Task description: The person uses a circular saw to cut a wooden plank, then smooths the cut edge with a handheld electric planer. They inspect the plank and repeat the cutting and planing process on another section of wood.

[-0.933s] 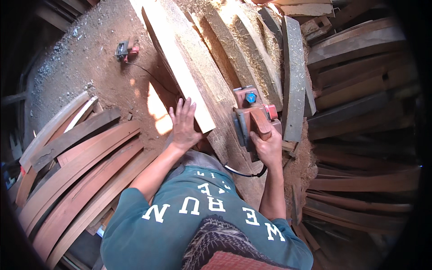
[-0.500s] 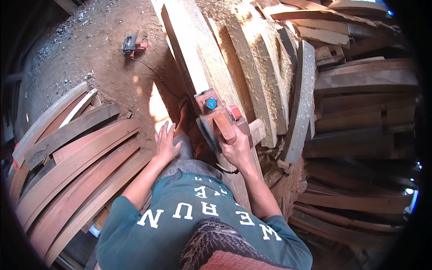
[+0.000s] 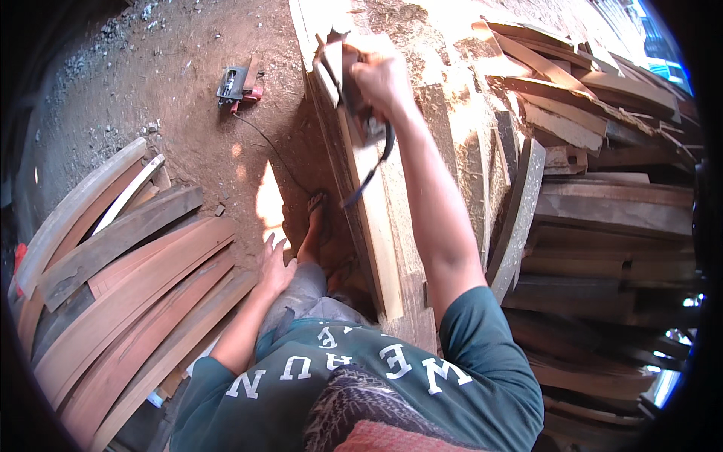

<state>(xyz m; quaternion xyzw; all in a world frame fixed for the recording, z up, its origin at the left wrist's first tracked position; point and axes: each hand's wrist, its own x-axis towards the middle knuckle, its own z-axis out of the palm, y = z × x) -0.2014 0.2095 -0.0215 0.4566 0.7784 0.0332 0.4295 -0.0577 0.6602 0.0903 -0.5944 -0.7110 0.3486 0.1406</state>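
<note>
My right hand point(image 3: 384, 79) is wrapped round an electric hand planer point(image 3: 350, 92), far forward with the arm stretched out. The planer rests on a long pale timber point(image 3: 379, 241) that runs away from me; sunlight glares on its far end. A black cord point(image 3: 387, 147) hangs in a loop from the back of the tool. Beside my left thigh, my left hand point(image 3: 276, 271) holds nothing, its fingers spread. The planer's underside is hidden against the wood.
Left on the dirt floor sits a red and grey power tool point(image 3: 242, 84) with a thin cable point(image 3: 275, 151). Curved planks point(image 3: 135, 279) are stacked at left. Shaving-covered boards point(image 3: 459, 151) lie right of the timber, beside a large pile of curved wood point(image 3: 614, 207). My bare foot point(image 3: 315, 205) is near the timber.
My right hand has pushed the planer away from me along the timber, straightening the arm. My left hand has shifted slightly down and stays beside my thigh.
</note>
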